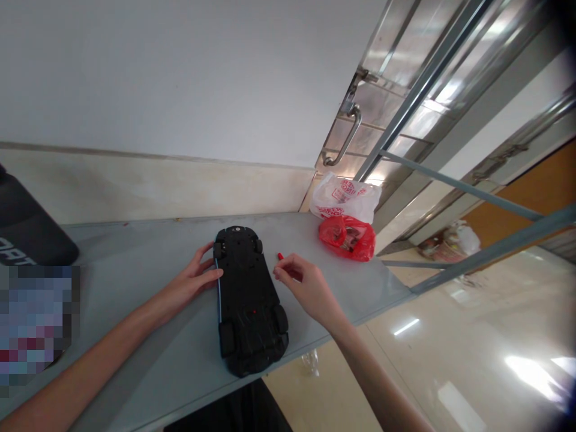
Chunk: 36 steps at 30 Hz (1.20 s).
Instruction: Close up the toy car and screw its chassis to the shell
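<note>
Toy car (249, 300) lies belly up in the middle of the grey table (135, 252). The left hand (198, 279) is loose, with its fingers touching the car's left side, not grabbing. The right hand (310, 288), just beside the car, pinches a small red thing (281, 257). A red bag (348, 237) and a white bag (344, 201) sit farther back.

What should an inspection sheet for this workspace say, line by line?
Surface: grey tabletop, smooth.
Job's things: black toy car lying upside down; small red tool.
Clutter: red bag, white bag behind it, black object at left.
Hands: left hand open, touching the car's side; right hand pinching the red tool beside the car.
Cables: nothing seen.
Surroundings: white wall, metal door with handle, glossy floor.
</note>
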Each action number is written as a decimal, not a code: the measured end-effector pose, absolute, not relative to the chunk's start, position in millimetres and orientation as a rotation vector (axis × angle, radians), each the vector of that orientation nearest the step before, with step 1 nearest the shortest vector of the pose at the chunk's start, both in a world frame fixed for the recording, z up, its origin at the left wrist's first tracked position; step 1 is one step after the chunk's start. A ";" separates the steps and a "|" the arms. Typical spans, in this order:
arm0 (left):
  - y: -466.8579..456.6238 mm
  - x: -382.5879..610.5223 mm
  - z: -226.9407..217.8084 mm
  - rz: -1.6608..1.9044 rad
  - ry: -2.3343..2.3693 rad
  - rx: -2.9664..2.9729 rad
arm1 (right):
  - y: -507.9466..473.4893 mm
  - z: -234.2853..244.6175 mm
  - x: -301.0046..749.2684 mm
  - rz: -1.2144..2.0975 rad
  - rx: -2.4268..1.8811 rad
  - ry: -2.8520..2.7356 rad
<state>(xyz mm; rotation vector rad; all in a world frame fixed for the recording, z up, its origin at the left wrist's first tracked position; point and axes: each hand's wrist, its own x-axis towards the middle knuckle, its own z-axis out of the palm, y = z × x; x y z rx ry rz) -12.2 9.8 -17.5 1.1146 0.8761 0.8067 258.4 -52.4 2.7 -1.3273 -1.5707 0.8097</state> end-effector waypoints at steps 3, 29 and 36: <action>9.5 -11.9 -16.6 0.803 0.870 1.115 | -50.6 3.0 261.8 0.864 -1.297 -1.529; 6.1 -9.0 -10.3 0.812 0.889 1.111 | -50.2 0.7 263.0 1.055 -1.297 -1.530; 8.2 -9.9 -16.2 0.825 0.878 1.117 | -44.5 2.1 260.2 0.925 -1.341 -1.642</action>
